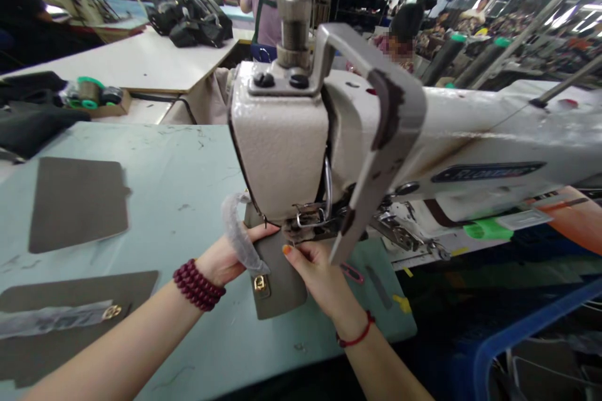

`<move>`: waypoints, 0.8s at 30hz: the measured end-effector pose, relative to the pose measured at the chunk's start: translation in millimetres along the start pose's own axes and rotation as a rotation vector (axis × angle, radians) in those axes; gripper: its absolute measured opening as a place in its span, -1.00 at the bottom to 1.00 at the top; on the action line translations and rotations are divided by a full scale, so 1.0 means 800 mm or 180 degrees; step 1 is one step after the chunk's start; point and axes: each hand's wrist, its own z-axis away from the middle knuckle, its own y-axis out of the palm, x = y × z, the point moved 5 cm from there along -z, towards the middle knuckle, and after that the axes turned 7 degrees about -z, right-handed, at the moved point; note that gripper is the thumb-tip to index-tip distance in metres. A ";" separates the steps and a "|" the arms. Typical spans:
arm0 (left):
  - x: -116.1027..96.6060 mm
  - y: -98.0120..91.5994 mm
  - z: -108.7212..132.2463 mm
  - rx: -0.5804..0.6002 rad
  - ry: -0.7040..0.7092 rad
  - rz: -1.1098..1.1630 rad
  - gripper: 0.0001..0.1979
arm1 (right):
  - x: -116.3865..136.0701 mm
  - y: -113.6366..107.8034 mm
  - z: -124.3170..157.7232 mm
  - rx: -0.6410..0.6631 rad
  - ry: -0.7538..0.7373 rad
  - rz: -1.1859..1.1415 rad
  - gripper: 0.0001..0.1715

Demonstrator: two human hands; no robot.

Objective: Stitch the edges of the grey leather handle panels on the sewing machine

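Note:
A cream industrial sewing machine fills the middle of the view. Under its needle area lies a grey leather piece with a small gold buckle and a strip of clear plastic wrap. My left hand, with a dark red bead bracelet at the wrist, grips the piece's left edge by the plastic. My right hand, with a red string bracelet, presses its fingers closed on the piece just below the presser foot.
Two more grey panels lie on the pale green table at left, one with a gold buckle strap. Thread spools and black bags sit on white tables behind. People work in the background. A blue bin rim is lower right.

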 end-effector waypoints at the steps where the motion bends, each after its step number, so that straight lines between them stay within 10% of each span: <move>1: 0.000 0.000 0.001 0.0009 0.0045 -0.0006 -0.69 | 0.001 -0.002 0.004 0.0040 0.0003 0.0002 -0.49; 13: 0.055 0.037 0.032 -0.1079 0.0709 0.0654 -0.43 | 0.048 -0.069 -0.008 0.0693 -0.0306 0.0638 -0.68; 24: 0.057 0.051 0.034 -0.0954 0.0630 0.0769 -0.58 | 0.067 -0.072 -0.006 0.0428 -0.0410 0.0819 -0.71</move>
